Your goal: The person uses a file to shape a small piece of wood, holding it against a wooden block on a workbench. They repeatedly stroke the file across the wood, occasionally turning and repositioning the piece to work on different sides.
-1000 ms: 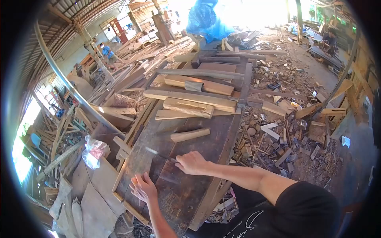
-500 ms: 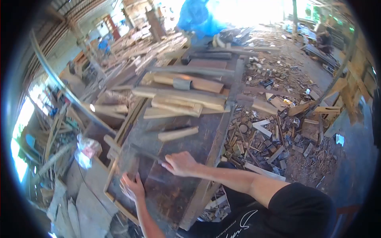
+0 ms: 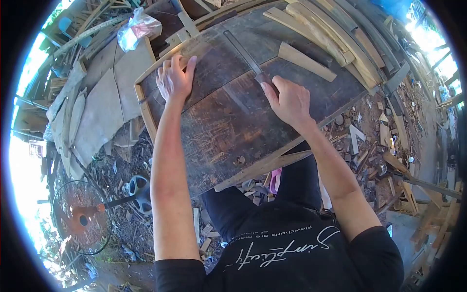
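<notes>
My right hand (image 3: 289, 100) is wrapped round the handle of a long, narrow metal tool (image 3: 242, 51), its blade pointing up and left over the dark wooden tabletop (image 3: 224, 126). My left hand (image 3: 176, 78) lies near the table's far left edge, its fingers spread and slightly bent, with nothing seen in them. A short, pale wood piece (image 3: 306, 62) rests on the table beyond my right hand. Long pale wood strips (image 3: 323, 36) are stacked behind it.
At the lower left stands a fan (image 3: 83, 220) with an orange centre. A clear plastic bag (image 3: 138, 29) sits past the table's left corner. Wood offcuts (image 3: 356, 138) litter the ground at the right. A raised wooden strip (image 3: 146, 114) edges the table's left side.
The view has tilted down and turned, so the table and both hands appear higher in the frame. My right hand still holds the tool; my left hand remains near the left edge.
</notes>
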